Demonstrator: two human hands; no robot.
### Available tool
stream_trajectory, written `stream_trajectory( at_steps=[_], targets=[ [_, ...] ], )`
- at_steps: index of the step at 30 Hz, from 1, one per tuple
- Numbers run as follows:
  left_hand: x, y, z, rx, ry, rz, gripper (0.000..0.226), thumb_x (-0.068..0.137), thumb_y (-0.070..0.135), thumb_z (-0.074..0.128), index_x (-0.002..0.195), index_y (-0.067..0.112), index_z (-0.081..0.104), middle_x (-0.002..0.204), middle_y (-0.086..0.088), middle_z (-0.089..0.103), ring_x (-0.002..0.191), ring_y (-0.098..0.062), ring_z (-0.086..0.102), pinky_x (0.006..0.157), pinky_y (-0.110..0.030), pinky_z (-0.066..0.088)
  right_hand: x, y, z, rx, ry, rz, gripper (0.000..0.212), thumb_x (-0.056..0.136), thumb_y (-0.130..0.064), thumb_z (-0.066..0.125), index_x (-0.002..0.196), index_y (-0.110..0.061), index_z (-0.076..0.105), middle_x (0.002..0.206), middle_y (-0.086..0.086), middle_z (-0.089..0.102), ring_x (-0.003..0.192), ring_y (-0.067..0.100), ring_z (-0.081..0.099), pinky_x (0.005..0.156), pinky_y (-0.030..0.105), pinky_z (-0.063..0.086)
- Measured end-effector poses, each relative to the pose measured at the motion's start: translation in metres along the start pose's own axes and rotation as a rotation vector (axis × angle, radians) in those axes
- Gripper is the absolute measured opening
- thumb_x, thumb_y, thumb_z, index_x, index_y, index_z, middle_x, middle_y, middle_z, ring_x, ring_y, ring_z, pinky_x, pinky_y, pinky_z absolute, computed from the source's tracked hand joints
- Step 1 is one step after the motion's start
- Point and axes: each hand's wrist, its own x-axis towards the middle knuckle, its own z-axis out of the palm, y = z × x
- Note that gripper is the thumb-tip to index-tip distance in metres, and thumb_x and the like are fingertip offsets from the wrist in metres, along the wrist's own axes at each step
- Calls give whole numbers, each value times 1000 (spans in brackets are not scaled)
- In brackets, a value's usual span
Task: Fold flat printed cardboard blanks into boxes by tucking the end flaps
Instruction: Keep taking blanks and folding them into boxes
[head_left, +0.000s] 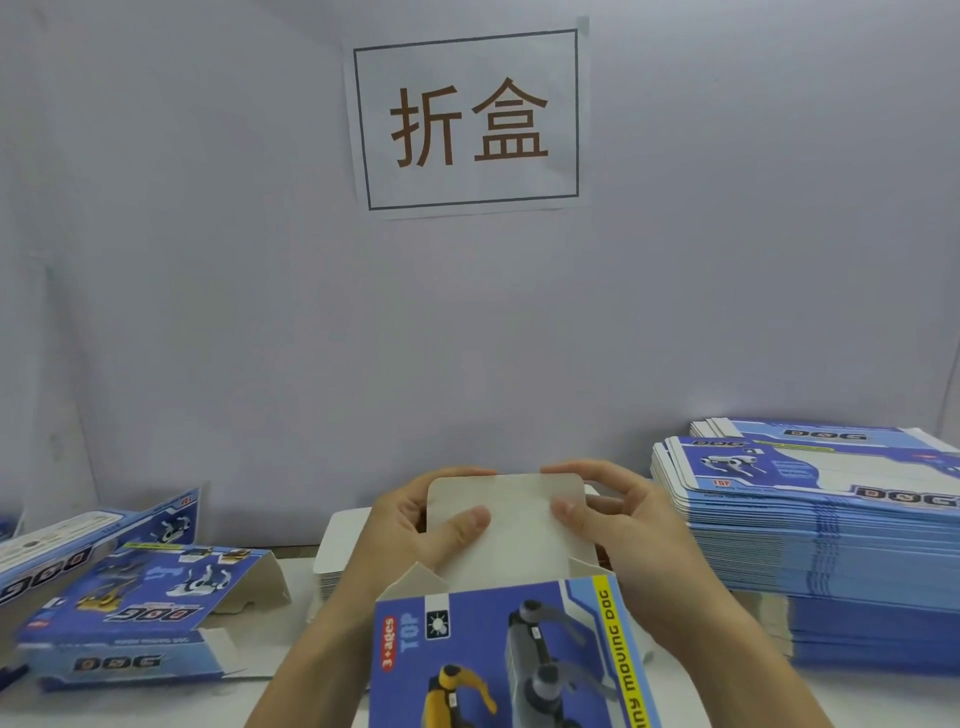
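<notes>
A blue printed box (498, 654) with robot dogs on its face stands in front of me, its far end open. Its grey end flap (511, 512) sticks up between my hands. My left hand (410, 525) pinches the flap's left edge, thumb on the near face and fingers behind. My right hand (618, 525) pinches the right edge the same way. A small side flap (415, 579) juts out at the box's left corner.
A tall stack of flat blue blanks (831, 530) fills the right side of the table. Two folded boxes (145, 608) with open flaps lie at the left. A low stack of white cards (337, 551) sits behind my left hand. A sign (467, 122) hangs on the grey wall.
</notes>
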Motion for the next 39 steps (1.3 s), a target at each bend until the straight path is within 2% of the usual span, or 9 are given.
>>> stream_trajectory(
  at_steps=[6,11,16,21,24,28,32,34,39],
  targets=[
    [1,-2,1,7,4,24,12,73,16,72,78,23,81,105,-5,77,97,-25,73,70,-32,60,1,1,-1,-50,33,21,28,88,4,64,72,-14,78,79,15,74,69,28,67,59,36,50],
    [-6,7,-1,-138,-117,-94,26,81,31,68,102,21,77,88,2,78,80,-13,75,62,-23,58,1,-3,-2,18,179,-28,33,89,11,57,82,-15,77,71,6,74,56,14,61,50,22,48],
    [-27,8,-18,-139,-518,-336,55,84,33,73,134,14,58,132,-15,64,123,-36,60,104,-54,46,1,-5,-21,150,574,-142,27,91,2,60,101,-20,72,69,3,67,60,19,58,58,28,50],
    [-27,23,-17,204,-798,-339,40,80,27,72,109,54,67,118,21,70,109,-2,66,88,-15,51,5,-2,-29,177,703,-92,27,89,-5,56,96,-25,72,80,6,64,67,25,53,60,34,45],
    [-25,22,-21,171,-704,-309,32,74,37,76,102,50,71,113,13,74,102,-7,71,81,-18,53,7,0,-31,162,747,-72,30,90,-5,49,98,-28,66,90,2,67,74,25,52,62,34,45],
    [-10,13,-44,-335,69,69,48,46,34,98,86,22,74,98,2,73,87,-12,71,81,-37,57,10,5,-33,151,706,-35,31,92,-5,50,107,-29,62,93,1,61,83,18,56,60,32,47],
    [-5,-1,-75,-678,341,53,86,61,45,85,133,14,51,148,-5,45,139,-17,40,98,-43,44,13,10,-29,101,615,-13,33,94,-7,51,112,-31,62,89,2,62,87,20,58,66,34,50],
    [-6,-13,-72,-499,381,-10,46,76,31,69,119,21,60,145,-6,53,135,-19,48,96,-40,46,13,13,-26,73,577,9,31,94,-7,50,110,-31,62,95,3,63,95,23,61,71,38,52],
    [-1,-50,-35,649,161,-53,63,85,42,74,141,37,45,153,16,34,145,-10,29,115,-30,29,13,18,-25,45,533,49,29,94,-4,49,103,-26,64,107,8,65,98,26,63,69,37,51]
  ],
)
